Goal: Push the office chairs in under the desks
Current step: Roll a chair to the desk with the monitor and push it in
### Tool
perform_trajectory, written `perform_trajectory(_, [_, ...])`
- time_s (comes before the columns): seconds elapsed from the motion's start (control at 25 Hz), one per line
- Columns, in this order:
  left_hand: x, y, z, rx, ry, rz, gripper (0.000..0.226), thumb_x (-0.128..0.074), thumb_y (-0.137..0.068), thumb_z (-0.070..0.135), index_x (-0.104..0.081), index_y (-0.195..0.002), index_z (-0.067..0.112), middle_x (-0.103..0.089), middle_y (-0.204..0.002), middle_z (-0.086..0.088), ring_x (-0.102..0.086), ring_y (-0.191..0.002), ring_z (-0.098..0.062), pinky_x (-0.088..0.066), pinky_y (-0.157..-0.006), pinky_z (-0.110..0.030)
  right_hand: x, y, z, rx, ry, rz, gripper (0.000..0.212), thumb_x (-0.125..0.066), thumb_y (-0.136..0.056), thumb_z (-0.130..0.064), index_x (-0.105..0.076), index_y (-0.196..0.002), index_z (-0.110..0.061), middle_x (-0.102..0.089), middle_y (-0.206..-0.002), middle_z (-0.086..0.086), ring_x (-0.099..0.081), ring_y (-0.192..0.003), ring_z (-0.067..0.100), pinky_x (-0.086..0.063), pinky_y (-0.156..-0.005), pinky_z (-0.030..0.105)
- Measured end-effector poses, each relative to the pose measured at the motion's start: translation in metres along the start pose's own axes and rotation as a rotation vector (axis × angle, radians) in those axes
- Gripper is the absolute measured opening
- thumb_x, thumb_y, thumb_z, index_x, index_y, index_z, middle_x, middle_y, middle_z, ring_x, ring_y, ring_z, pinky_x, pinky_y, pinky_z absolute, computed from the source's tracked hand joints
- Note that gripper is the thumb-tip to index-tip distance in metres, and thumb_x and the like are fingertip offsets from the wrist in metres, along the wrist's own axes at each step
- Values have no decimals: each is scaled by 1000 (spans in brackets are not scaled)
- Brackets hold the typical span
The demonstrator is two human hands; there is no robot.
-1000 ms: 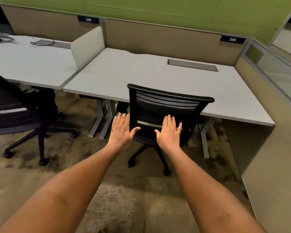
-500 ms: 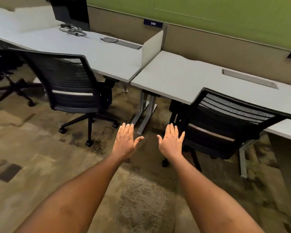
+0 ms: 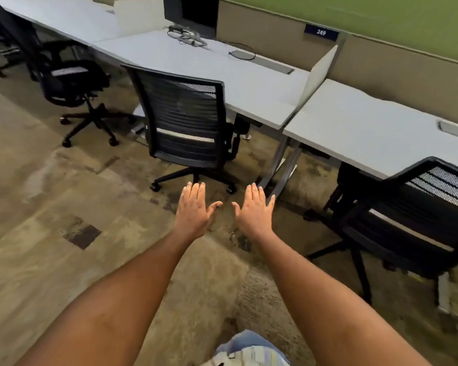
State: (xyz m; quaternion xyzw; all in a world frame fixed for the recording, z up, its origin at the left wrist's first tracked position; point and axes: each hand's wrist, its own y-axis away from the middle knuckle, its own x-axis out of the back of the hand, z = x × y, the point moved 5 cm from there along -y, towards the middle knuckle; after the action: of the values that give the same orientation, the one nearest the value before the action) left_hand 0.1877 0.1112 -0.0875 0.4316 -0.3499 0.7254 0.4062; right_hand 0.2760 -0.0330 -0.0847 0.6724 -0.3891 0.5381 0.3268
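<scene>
A black mesh-backed office chair (image 3: 187,120) stands ahead of me, pulled out from the grey desk (image 3: 222,72) marked 249, its back towards me. My left hand (image 3: 193,208) and my right hand (image 3: 254,210) are stretched out side by side, palms down, fingers apart, holding nothing, a short way short of that chair's wheeled base. At the right, a second black mesh chair (image 3: 418,220) sits tucked against the neighbouring grey desk (image 3: 368,128). A third black chair (image 3: 72,85) stands out on the floor at the far left.
A monitor (image 3: 191,14) and loose cables (image 3: 185,38) are on the 249 desk. A low white divider (image 3: 320,72) separates the two desks. Metal desk legs (image 3: 280,165) stand between the chairs. Patterned carpet (image 3: 50,220) stretches to the left.
My view has swung left, away from the right-hand chair and towards the middle chair. Both hands came off that chair's back and now hover open over the floor.
</scene>
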Motion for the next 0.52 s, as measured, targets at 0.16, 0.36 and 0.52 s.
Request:
perform_trajectory(0.16, [20, -16, -77, 93, -6, 31, 87, -23, -87, 67, -30, -144, 1, -33, -149, -19, -19, -142, -33, -14, -119, -43, -23, -40, -81, 105, 4, -38, 69, -31, -100, -49, -13, -153, -8, -11, -162, 7, -3, -149, 25, -1, -117, 59])
perform_trajectory(0.36, [49, -68, -167, 171, -22, 81, 80, -31, -89, 59, -28, -145, 2, -31, -149, -18, -16, -143, -33, -11, -118, -42, -40, -120, -169, 202, -8, -43, 69, -30, -101, -49, -12, -153, -9, -11, -162, 8, -3, -149, 26, -4, -116, 60])
perform_trajectory(0.52, [69, -133, -217, 199, -45, 75, 89, -26, -86, 69, -32, -142, 0, -36, -145, -19, -21, -141, -35, -16, -117, -44, -32, -199, -213, 216, -36, -14, 69, -29, -100, -49, -13, -153, -8, -13, -161, 8, -5, -149, 26, -2, -117, 58])
